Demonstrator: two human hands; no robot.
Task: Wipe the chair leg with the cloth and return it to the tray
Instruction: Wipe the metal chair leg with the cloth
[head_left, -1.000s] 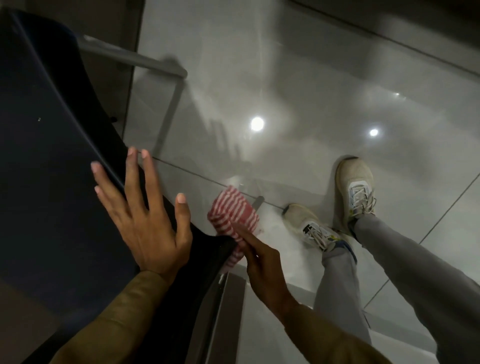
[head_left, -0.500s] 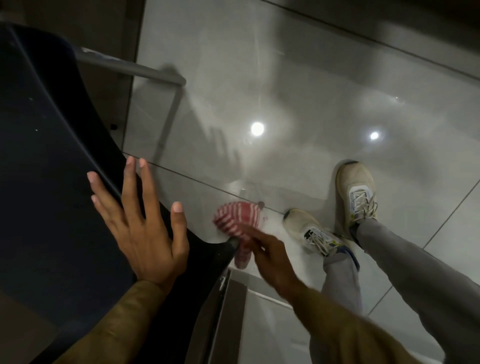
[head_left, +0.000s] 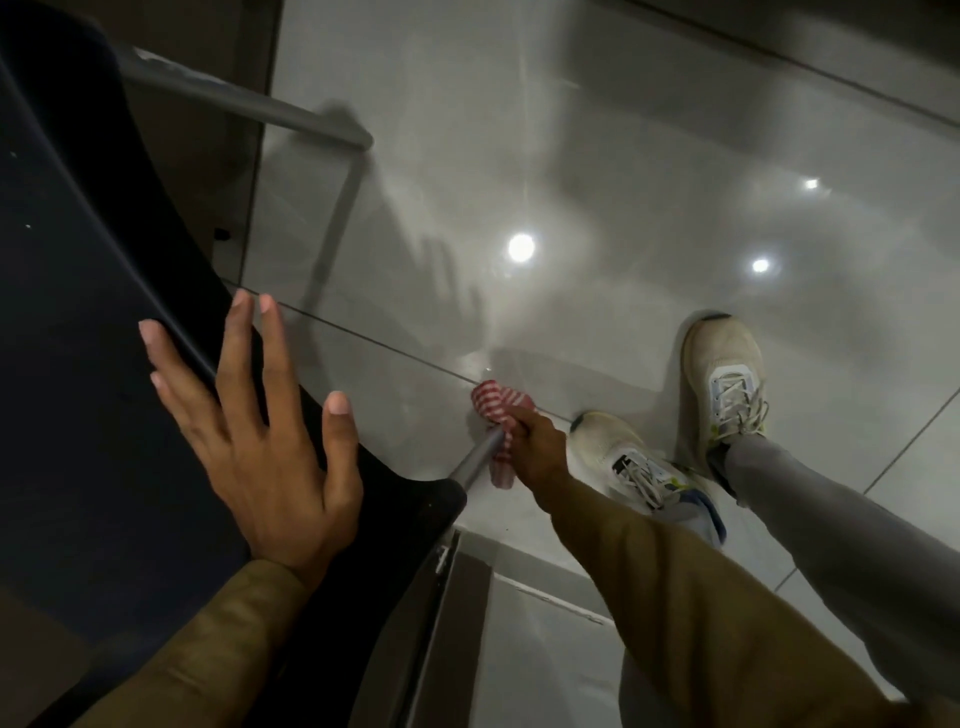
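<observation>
A dark chair (head_left: 78, 338) fills the left of the view. My left hand (head_left: 260, 447) lies flat on its seat edge with the fingers spread. A grey metal chair leg (head_left: 475, 460) runs down from under the seat corner toward the floor. My right hand (head_left: 537, 447) grips a red-and-white striped cloth (head_left: 498, 410) that is wrapped around the lower part of that leg. The leg's foot is hidden by the cloth. No tray is in view.
A second grey chair leg (head_left: 249, 106) slants out at the upper left. My two feet in pale sneakers (head_left: 727, 395) stand on the glossy grey tiled floor (head_left: 571, 156) just right of the cloth. A dark strip (head_left: 452, 623) runs along the floor below the seat.
My right hand has slid the cloth down the chair leg, away from the seat corner toward the floor, baring the upper leg. My left hand stays flat on the seat.
</observation>
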